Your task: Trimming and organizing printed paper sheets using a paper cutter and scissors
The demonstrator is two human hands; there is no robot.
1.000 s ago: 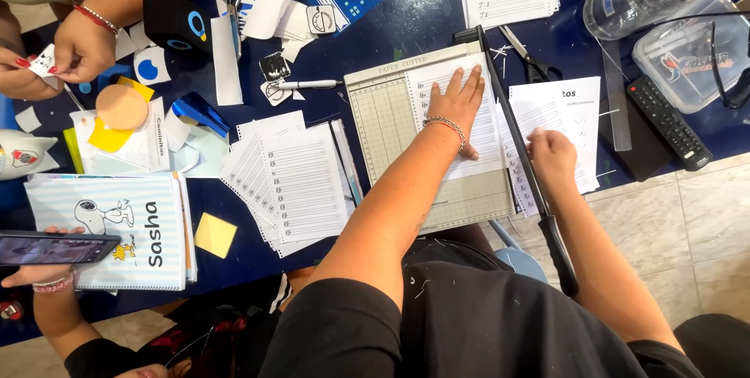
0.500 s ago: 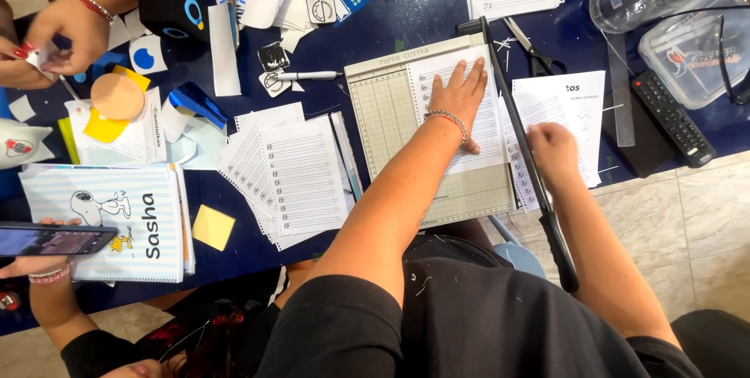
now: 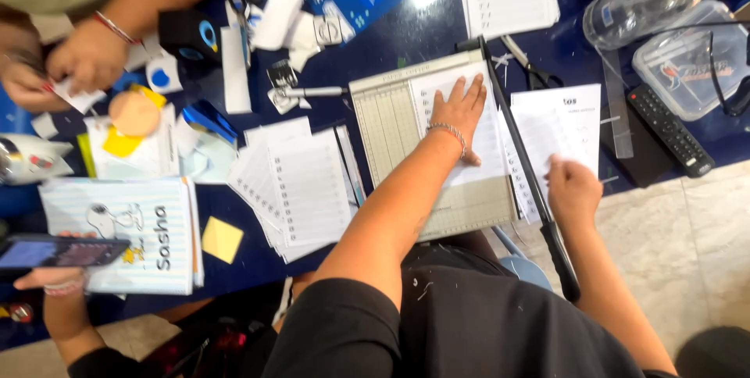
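Head view: looking straight down over a dark blue table [image 3: 437,19], both hands at a paper trimmer.
Left hand: the left hand [image 3: 461,112] lies flat, fingers spread, pressing the printed sheet [image 3: 488,151] onto the grey trimmer board [image 3: 391,124], centre of frame; a bead bracelet sits at the wrist.
Right hand: the right hand [image 3: 572,187] rests on the sheet's overhang right of the blade arm [image 3: 519,163], fingers curled down on the paper; how firmly it grips I cannot tell.
Change: half a second ago the right hand lay higher on that sheet; now it has slid toward the lower edge, while the left hand stays planted and the blade arm is still raised off the board.
Cut strips: a fanned stack of white printed slips [image 3: 293,187], left of the board.
Labels nearby: a striped booklet with a cartoon dog [image 3: 125,230] at lower left, a yellow sticky note [image 3: 222,239] beside it.
Upper right: a clear plastic bottle [image 3: 637,3], a clear lidded box [image 3: 687,62], a black remote [image 3: 670,130].
Others: another person's hands [image 3: 70,65] at upper left hold paper scraps.
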